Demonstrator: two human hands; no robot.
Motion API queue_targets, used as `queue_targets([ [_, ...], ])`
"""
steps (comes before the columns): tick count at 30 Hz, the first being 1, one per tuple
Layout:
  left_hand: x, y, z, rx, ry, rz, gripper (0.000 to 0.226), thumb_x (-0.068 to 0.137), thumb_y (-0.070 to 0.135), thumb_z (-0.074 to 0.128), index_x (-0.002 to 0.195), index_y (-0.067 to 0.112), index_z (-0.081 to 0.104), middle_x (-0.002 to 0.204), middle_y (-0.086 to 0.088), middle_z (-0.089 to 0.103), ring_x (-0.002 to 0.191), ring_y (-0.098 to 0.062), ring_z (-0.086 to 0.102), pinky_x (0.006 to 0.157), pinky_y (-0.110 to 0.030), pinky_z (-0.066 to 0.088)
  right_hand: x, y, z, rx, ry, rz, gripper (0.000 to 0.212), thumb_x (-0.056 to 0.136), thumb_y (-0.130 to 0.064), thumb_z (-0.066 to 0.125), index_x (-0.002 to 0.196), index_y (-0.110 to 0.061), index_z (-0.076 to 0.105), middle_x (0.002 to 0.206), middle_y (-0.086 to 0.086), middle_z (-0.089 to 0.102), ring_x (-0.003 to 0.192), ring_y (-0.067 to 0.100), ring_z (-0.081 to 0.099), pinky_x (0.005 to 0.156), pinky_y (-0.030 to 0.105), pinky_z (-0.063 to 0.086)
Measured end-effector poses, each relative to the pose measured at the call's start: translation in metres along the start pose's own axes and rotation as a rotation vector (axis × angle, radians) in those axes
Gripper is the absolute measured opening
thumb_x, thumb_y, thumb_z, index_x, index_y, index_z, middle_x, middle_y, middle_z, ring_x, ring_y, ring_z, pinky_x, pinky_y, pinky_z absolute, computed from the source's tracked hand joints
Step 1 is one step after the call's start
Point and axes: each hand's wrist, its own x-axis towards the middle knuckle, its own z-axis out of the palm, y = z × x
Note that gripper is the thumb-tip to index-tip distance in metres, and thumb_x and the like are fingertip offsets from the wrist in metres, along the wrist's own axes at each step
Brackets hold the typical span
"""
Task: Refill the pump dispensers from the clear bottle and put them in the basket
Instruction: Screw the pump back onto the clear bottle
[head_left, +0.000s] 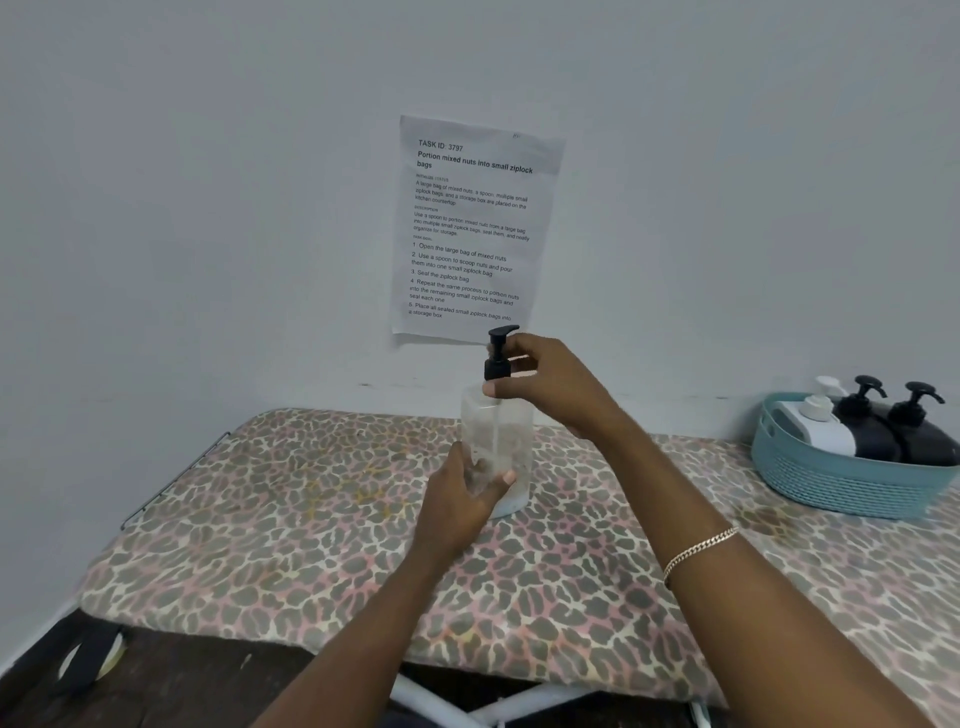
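Observation:
A clear bottle (506, 431) stands upright on the leopard-print board, with a little pale liquid at its bottom. My left hand (462, 496) wraps around its lower part. My right hand (550, 382) pinches the black pump head (500, 353) at the bottle's neck; the pump's tube runs down inside. At the far right sits a teal basket (831, 483) holding a white dispenser (815, 423) and two black pump dispensers (865, 415), (919, 421), all leaning back.
The leopard-print padded board (311, 519) lies against a pale wall. A printed task sheet (472, 228) is taped to the wall behind the bottle. A roll of tape (91, 657) lies on the dark surface at the lower left. White frame legs show below the board.

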Motion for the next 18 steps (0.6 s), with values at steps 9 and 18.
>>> queue_targets([
  [9,-0.002,0.003,-0.001,-0.027,0.005,0.008,0.049,0.093,0.050,0.076,0.132,0.032,0.052,0.107,0.019,0.066,0.087,0.010,0.062,0.071,-0.004,0.043,-0.004,0.004,0.016,-0.030,0.172,-0.004,0.051,0.071,-0.031,0.097,0.105,-0.015,0.064,0.091,-0.006,0.064,0.075,0.007,0.057,0.070,0.019,0.046],
  [18,-0.001,0.000,0.000,-0.011,0.010,0.025,0.058,0.091,0.059,0.074,0.136,0.032,0.052,0.111,0.013,0.068,0.092,-0.004,0.065,0.069,-0.010,0.042,-0.002,0.011,-0.006,0.213,0.020,-0.031,0.040,0.088,0.004,0.078,0.126,-0.006,0.074,0.113,0.002,0.079,0.108,0.013,0.074,0.101,0.031,0.053],
])
